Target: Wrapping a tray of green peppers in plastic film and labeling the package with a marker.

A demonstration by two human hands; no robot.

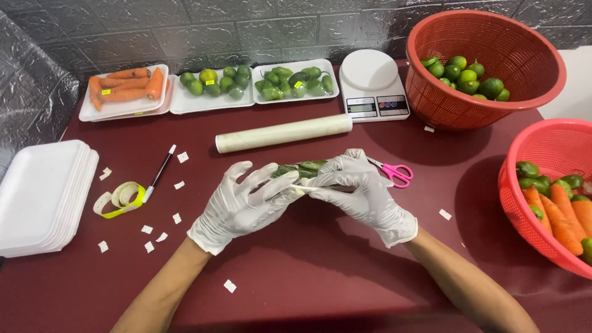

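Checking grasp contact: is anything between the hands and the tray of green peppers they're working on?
Only the white gloves. Both the left hand and right hand grip the wrapped white tray of green peppers directly; no other object intervenes.

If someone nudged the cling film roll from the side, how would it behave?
The film roll is a long smooth cylinder lying flat on the table, so it would probably roll easily. It looks stiff, likely keeping its shape when lifted. Nothing touches it, so nothing would stop it early.

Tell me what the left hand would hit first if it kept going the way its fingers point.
The left hand points up and right, already touching the wrapped tray of green peppers that both hands hold. Past it, probably the right hand; depth is unclear.
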